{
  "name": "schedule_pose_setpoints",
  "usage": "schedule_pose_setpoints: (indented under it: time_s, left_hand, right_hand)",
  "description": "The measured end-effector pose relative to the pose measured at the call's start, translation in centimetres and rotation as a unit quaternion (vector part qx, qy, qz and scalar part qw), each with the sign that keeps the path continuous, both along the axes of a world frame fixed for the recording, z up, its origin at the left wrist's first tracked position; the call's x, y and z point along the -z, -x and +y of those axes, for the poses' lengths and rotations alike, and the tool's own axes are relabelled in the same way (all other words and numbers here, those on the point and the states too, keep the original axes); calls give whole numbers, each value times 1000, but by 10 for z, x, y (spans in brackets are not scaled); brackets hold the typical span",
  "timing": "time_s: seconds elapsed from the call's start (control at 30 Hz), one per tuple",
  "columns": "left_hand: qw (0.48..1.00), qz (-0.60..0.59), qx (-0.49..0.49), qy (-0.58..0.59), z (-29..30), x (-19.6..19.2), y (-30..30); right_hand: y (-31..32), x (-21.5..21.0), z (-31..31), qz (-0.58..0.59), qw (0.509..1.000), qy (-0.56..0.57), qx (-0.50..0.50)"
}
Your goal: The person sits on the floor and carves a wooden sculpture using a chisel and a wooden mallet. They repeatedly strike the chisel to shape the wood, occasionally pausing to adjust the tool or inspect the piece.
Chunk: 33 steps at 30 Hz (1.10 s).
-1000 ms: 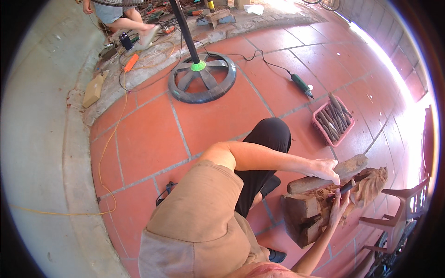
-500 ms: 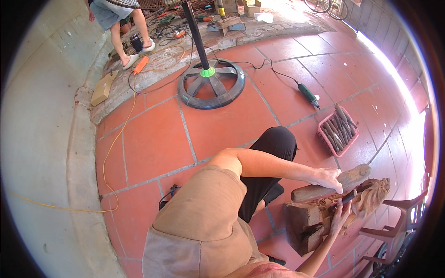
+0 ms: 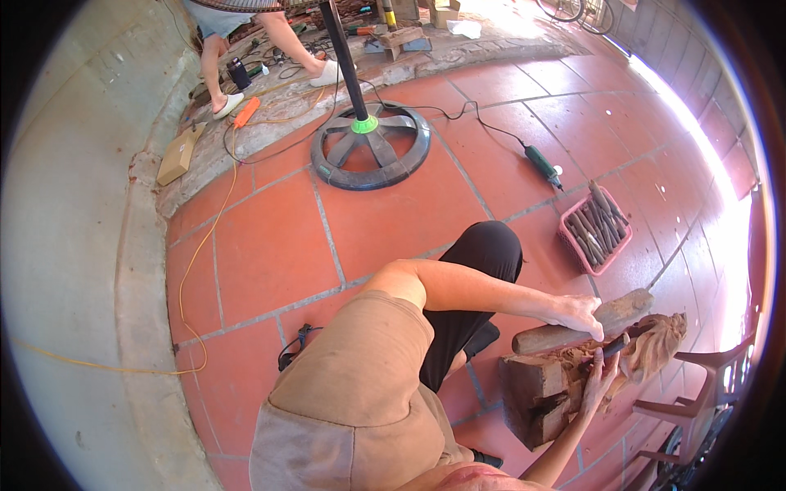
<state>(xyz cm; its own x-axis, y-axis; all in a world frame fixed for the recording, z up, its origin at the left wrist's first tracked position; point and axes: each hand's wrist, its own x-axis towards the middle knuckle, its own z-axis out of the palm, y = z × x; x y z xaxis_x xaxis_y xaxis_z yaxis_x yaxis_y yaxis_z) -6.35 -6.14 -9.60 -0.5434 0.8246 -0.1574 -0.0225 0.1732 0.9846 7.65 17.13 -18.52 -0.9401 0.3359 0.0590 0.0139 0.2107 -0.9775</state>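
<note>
At the right, my left hand (image 3: 580, 316) is closed round a thick wooden club-like mallet (image 3: 626, 309), which lies level just above a wood carving. Below it, my right hand (image 3: 600, 378) has its fingers wrapped about the dark handle of a chisel (image 3: 615, 345); its blade end is hidden. Under both hands is the wood carving (image 3: 655, 348), with flowing carved folds at its right end and a rough, blocky left end. My right wrist passes along the block's near side.
A pink basket (image 3: 604, 262) of wooden-handled tools stands beyond the carving, near a green corded power tool (image 3: 542, 164). Farther off is a fan's round base (image 3: 372, 176). A brown plastic chair (image 3: 696, 401) stands close at right. A yellow cord (image 3: 192, 278) crosses the tiles at left.
The person at the far left has stepped, with one foot now farther right beside the fan pole. My hands, mallet and chisel have hardly moved; the view has shifted slightly.
</note>
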Motion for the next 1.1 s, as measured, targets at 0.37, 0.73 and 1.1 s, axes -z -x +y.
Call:
schedule_pose_setpoints:
  time_s: [0.37, 0.73, 1.1]
  left_hand:
    - [1000, -11, -1, 1, 1, 2, 1]
    - [1000, -10, 0, 2, -2, -4, 0]
    - [1000, -5, 0, -3, 1, 0, 2]
  right_hand:
    - [2, -5, -6, 17, 1000, -16, 5]
    - [3, -4, -5, 6, 1000, -21, 3]
    - [3, 1, -1, 11, 1000, -26, 7]
